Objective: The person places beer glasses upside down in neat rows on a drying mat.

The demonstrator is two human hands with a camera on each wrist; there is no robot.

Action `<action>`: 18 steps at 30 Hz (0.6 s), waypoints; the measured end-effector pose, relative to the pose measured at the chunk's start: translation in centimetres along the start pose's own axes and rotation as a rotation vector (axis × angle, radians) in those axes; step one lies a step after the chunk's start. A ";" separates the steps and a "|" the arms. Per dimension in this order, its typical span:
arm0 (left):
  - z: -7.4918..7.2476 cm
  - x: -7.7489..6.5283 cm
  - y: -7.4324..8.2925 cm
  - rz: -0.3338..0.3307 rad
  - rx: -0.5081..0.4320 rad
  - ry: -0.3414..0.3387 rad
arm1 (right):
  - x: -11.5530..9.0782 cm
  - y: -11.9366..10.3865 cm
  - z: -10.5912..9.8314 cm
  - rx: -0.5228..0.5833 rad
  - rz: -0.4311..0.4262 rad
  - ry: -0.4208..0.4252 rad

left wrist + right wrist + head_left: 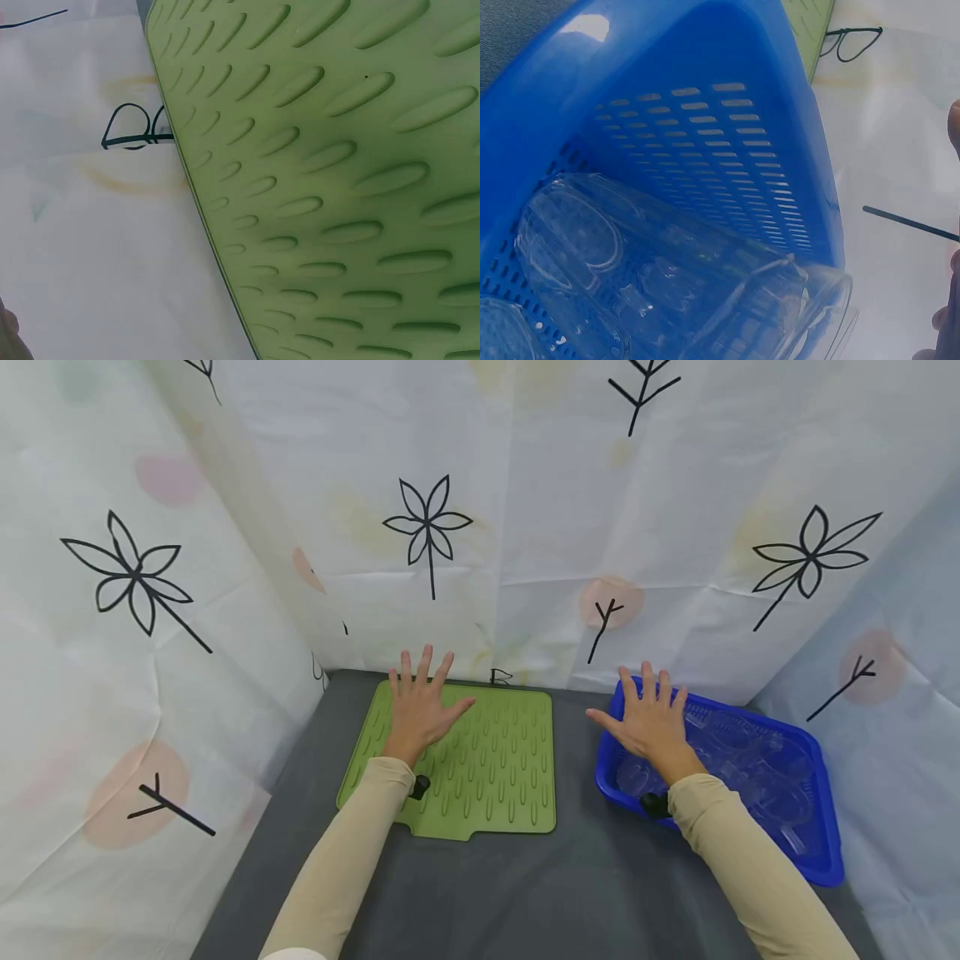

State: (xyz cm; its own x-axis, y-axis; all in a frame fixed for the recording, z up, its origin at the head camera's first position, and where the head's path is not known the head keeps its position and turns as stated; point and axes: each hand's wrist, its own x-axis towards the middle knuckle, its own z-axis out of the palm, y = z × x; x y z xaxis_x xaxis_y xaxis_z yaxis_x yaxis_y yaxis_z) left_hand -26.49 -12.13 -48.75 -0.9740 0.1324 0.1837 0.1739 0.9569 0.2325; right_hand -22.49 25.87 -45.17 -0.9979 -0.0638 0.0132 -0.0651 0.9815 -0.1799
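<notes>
My left hand (422, 714) is held over the left part of a green ridged drying mat (495, 760), fingers spread and nothing in them. The mat's raised oval ridges fill much of the left wrist view. My right hand (651, 727), also with spread fingers and holding nothing, hovers above the left end of a blue plastic basket (828, 827). Inside the basket lie several clear drinking glasses (667, 262), tumbled on their sides; the right arm hides some of them in the head view. Only fingertips show at the edges of the wrist views.
A dark grey cloth (510, 902) covers the table under the mat and basket. White curtains (525, 510) with black leaf drawings hang behind and on both sides, close to the table's back edge. A strip of grey cloth separates mat and basket.
</notes>
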 end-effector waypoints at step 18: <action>1.3 -1.1 -3.8 0.001 -0.081 0.015 | -1.0 1.5 -0.2 0.030 -0.004 -0.033</action>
State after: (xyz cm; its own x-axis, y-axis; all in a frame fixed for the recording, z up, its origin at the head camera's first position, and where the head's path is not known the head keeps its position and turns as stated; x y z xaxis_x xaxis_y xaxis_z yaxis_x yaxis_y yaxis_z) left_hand -26.24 -15.61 -51.06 -0.9716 0.1289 0.1985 0.1867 0.9328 0.3083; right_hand -21.62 27.40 -45.21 -0.9971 -0.0737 -0.0184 -0.0682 0.9755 -0.2093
